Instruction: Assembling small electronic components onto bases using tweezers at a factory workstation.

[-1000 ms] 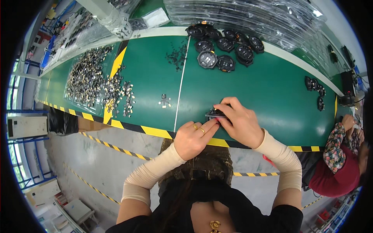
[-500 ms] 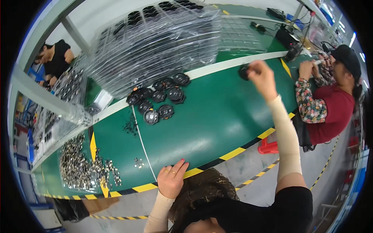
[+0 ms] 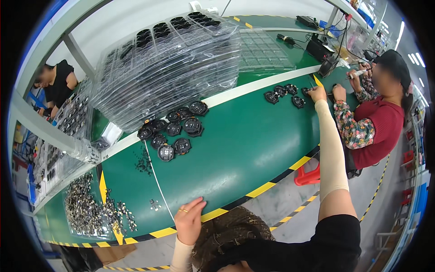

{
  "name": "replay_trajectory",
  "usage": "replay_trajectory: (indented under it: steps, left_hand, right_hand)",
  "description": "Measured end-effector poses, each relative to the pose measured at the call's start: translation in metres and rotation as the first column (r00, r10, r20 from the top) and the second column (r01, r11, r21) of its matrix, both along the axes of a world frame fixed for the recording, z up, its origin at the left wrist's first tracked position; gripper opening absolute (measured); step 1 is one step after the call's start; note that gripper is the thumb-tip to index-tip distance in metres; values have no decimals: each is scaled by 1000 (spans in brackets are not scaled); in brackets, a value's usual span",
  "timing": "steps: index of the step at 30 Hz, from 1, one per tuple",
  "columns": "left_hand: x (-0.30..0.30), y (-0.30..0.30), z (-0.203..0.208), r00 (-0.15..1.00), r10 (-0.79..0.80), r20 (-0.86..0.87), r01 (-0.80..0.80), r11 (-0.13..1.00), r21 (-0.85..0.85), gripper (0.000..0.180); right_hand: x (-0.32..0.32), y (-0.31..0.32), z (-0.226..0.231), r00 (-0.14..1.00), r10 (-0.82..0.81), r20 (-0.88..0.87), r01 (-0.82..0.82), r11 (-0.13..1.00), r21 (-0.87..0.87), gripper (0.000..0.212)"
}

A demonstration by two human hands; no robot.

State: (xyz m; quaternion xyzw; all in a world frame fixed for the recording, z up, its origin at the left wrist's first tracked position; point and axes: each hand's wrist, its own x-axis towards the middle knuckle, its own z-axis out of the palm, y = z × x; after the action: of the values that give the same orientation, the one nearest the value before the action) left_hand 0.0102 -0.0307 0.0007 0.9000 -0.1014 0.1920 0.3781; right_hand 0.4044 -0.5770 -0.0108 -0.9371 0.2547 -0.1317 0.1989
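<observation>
From the thin white line (image 3: 158,186) across the glossy green tabletop (image 3: 235,163), the bare right hand (image 3: 318,94) is far to the right, arm outstretched, fingertips beside a loose group of round black plastic casings (image 3: 297,102); whether it grips one, I cannot tell. The ringed left hand (image 3: 189,222), well apart from it, shows loosely bent, empty fingers just right of the line's near end, perhaps for balance. A black casing cluster (image 3: 182,146) sits mostly right of the far end, small metallic-and-black parts (image 3: 84,206) left, likely separated against mixing.
</observation>
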Motion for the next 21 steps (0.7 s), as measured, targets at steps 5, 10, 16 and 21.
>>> replay_trajectory:
  steps: [5, 10, 16, 21]
  left_hand:
    - [33, 23, 24, 998, 59, -25, -52, 976, 214, 38]
    - [90, 43, 8, 975, 203, 87, -214, 765, 608, 54]
    - [39, 16, 13, 978, 207, 36, -191, 807, 559, 52]
    - [9, -9, 10, 989, 150, -1, -140, 927, 347, 46]
  right_hand:
    - [-34, 119, 13, 815, 362, 452, -359, 928, -95, 30]
    - [-136, 326, 35, 105, 926, 362, -930, 220, -293, 28]
    - [-178, 415, 16, -146, 977, 156, -933, -83, -351, 32]
    - [-189, 441, 23, -169, 962, 216, -928, -81, -364, 26]
